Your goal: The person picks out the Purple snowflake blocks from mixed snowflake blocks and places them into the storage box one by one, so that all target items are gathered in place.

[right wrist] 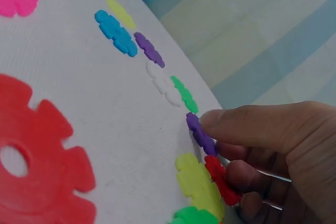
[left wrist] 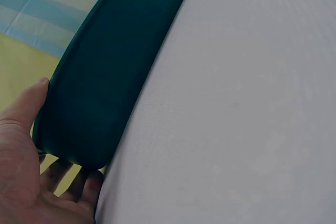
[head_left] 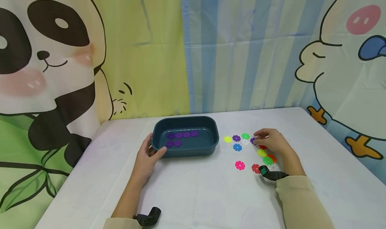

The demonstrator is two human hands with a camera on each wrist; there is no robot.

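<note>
My left hand [head_left: 146, 162] holds the left end of a dark teal plastic tray [head_left: 187, 152]. In the left wrist view its thumb lies along the tray's rim and the fingers curl around the end wall. Several purple flower-shaped discs [head_left: 186, 134] lie inside the tray. To the right, my right hand [head_left: 272, 142] pinches another purple disc [right wrist: 198, 134] at the edge of the scattered pieces, thumb on one side and index finger largely hidden behind. A red disc [right wrist: 222, 180] sits right beneath the other curled fingers.
Loose discs lie between the tray and my right arm: a yellow one [head_left: 227, 139], a blue one [head_left: 237, 147], a pink one [head_left: 240, 165], and several more. One purple disc [head_left: 236, 138] rests among them. A printed curtain [head_left: 229, 54] hangs behind the white table [head_left: 193, 195].
</note>
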